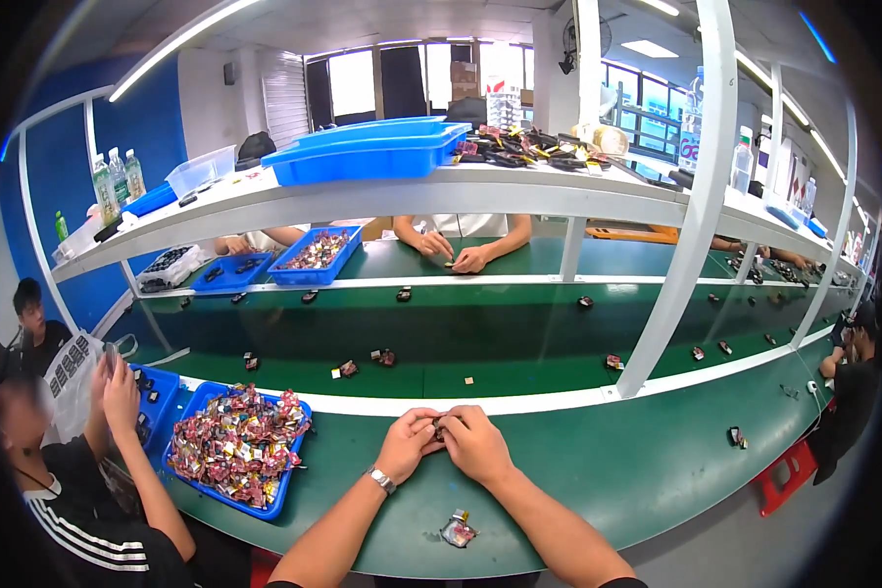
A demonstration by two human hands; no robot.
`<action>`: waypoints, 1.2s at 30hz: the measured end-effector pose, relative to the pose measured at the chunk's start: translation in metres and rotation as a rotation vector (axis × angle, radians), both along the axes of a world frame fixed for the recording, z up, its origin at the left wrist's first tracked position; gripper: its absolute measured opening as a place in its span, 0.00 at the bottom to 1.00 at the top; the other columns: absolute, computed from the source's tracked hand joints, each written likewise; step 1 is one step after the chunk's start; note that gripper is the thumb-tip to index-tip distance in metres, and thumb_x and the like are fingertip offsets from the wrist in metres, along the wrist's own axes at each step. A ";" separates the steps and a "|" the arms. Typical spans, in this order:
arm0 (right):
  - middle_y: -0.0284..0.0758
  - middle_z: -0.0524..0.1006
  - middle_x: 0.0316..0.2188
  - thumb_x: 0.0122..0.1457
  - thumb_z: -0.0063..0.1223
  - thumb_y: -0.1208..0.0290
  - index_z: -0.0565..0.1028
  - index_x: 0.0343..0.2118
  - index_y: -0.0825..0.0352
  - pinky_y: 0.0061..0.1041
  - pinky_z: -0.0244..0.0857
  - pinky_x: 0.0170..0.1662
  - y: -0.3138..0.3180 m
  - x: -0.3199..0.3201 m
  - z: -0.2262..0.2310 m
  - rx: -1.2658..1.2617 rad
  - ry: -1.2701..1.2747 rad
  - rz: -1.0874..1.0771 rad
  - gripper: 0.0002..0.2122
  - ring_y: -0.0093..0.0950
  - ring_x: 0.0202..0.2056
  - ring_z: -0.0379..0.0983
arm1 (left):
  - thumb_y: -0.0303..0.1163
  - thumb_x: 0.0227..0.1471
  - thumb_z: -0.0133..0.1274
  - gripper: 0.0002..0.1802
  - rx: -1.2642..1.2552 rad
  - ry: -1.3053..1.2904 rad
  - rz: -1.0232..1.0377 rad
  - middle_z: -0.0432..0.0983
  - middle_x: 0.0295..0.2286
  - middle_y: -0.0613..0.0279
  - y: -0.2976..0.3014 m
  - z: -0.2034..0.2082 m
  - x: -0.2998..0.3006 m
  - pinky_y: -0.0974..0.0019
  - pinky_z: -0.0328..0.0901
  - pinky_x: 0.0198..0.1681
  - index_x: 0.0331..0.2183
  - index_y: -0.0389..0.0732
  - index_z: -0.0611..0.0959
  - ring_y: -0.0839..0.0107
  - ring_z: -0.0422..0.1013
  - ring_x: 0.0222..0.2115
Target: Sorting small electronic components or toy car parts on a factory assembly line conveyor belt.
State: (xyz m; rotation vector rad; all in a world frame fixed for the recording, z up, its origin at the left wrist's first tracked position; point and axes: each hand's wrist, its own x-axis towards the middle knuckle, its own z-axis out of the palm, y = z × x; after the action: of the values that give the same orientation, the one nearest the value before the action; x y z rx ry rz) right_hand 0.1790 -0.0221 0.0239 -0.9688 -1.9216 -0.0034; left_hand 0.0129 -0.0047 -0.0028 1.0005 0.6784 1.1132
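Over the green bench, my left hand (pixel 406 451) and my right hand (pixel 476 447) meet with bent fingers around a small dark part (pixel 439 429). Fingers cover most of it, so its exact kind stays hidden. On my left wrist is a metal-banded watch (pixel 381 480). Between my forearms lies a small loose component (pixel 459 530), silvery and reddish with a yellow bit at its top. Left of my hands, a blue tray (pixel 282 498) holds a heap of similar small pink, silver and yellow components (pixel 235 441).
Beyond a white rail, a dark green conveyor belt (pixel 500 338) carries scattered small parts. A white post (pixel 678 245) rises at right, supporting a shelf with blue trays (pixel 363 157). A co-worker (pixel 88 490) sits close at left; another's hands (pixel 451 255) work across the belt.
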 end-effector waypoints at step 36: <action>0.36 0.75 0.31 0.48 0.59 0.78 0.78 0.30 0.66 0.31 0.71 0.37 0.000 -0.006 -0.005 -0.002 0.075 -0.111 0.06 0.34 0.34 0.74 | 0.22 0.58 0.48 0.12 0.004 0.062 0.056 0.75 0.41 0.60 -0.001 0.004 0.007 0.68 0.73 0.43 0.45 0.36 0.72 0.72 0.74 0.41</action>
State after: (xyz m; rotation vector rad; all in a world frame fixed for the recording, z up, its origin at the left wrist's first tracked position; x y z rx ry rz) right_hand 0.1729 -0.0225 0.0188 -1.0613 -1.7979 -0.0298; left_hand 0.0194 -0.0057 0.0007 1.0281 0.7588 1.1362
